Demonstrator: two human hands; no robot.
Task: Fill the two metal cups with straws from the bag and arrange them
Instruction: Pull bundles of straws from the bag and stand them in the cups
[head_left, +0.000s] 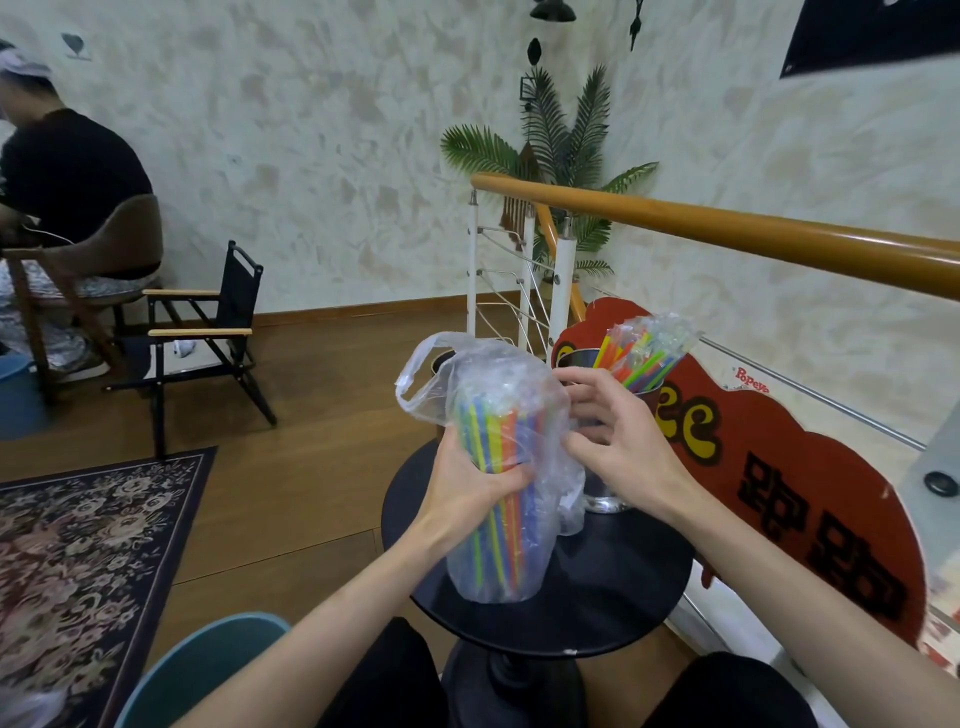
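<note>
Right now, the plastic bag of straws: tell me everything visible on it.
The plastic bag is thin, clear and crinkled, with a loop handle sticking out at upper left. It stands upright on the round black table, bottom resting there. Inside are long straws in green, yellow, orange and blue, packed vertically. The left hand grips it round the middle; the right hand has its fingers at the bag's upper right side.

Clear plastic bag (498, 467) stands upright on the round black table (613, 597), packed with bright straws (493, 467). Behind it, a metal cup (605, 496) holds wrapped straws (647, 353), leaning right.
</note>
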